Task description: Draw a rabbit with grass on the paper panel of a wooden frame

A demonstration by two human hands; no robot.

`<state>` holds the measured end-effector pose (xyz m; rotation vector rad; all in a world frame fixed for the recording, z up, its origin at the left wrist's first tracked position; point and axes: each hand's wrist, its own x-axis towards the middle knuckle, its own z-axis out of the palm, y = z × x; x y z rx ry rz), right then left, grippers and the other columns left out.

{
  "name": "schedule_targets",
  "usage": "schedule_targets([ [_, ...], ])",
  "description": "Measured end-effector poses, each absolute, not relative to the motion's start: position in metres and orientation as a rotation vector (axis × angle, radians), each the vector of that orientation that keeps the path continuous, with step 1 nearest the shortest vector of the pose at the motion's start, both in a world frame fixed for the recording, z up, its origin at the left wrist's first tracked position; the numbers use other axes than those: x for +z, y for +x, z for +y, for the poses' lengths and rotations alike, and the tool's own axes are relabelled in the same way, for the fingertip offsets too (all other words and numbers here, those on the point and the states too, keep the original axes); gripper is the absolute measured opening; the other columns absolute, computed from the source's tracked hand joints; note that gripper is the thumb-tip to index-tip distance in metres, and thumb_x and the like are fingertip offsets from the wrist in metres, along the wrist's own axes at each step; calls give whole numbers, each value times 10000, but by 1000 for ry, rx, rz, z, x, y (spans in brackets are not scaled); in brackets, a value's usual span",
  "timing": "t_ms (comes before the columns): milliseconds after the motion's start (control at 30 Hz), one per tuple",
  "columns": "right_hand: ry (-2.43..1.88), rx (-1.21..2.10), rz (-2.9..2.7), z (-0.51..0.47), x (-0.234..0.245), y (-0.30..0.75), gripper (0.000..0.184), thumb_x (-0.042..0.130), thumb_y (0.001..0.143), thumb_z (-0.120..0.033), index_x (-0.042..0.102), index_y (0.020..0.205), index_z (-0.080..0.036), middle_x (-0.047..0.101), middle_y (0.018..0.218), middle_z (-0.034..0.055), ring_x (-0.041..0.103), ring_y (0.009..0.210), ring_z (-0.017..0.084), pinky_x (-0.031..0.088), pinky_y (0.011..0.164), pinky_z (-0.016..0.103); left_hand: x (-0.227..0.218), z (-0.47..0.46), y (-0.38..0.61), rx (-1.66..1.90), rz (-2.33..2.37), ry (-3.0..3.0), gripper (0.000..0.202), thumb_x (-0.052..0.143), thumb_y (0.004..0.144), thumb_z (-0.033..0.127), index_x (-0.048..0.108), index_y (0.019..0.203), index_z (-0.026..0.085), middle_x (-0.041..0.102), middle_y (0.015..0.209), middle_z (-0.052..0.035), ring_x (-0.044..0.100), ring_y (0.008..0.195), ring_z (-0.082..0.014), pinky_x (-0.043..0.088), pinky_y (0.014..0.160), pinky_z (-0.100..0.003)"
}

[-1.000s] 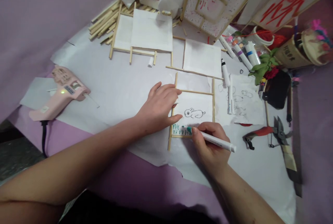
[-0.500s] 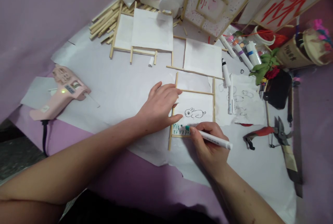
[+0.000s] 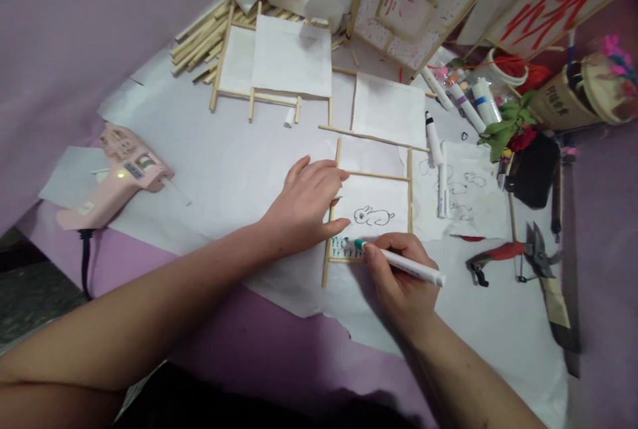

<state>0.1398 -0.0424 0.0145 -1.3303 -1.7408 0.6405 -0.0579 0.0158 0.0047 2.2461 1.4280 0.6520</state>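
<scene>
My right hand (image 3: 401, 276) is closed around a white marker with a green tip (image 3: 406, 265), and the tip touches the bottom strip of a paper panel in a wooden stick frame (image 3: 409, 183). Green grass strokes (image 3: 343, 248) run along that strip, below a small black rabbit drawing (image 3: 373, 216). My left hand (image 3: 305, 202) lies flat with its fingers spread over the frame's left stick and the paper beside it.
A pink glue gun (image 3: 119, 173) with a lit green lamp rests at the left. Other paper frames (image 3: 279, 60) and loose sticks (image 3: 199, 40) lie at the back. Markers (image 3: 441, 176), a rabbit sketch sheet (image 3: 468, 196), red-handled pliers (image 3: 513, 253) and pots (image 3: 573, 93) crowd the right.
The marker tip has shifted a little to the left along the bottom strip, and the marker lies flatter. My left hand has stayed in place.
</scene>
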Motion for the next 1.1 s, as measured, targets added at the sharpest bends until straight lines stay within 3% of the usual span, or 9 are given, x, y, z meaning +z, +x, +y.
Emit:
schedule_targets([
  [367,-1382,757,-1650,-47,13,138,192,662,897,-260,572,735,-211,573,593,-46,491,482,93,380,472,244,4,15,-58,666,1424,2249,553,804,771,258,502,1228,184,634,1277,-115,471,1380,-311,189,1231,-562],
  [1100,-1351,698,-1621,-43,13,141,115,696,880,-213,621,794,-210,637,634,-49,555,522,88,438,497,211,4,16,-58,655,1425,2239,562,814,769,262,505,1229,169,633,1289,-123,459,1393,-316,188,1234,-557],
])
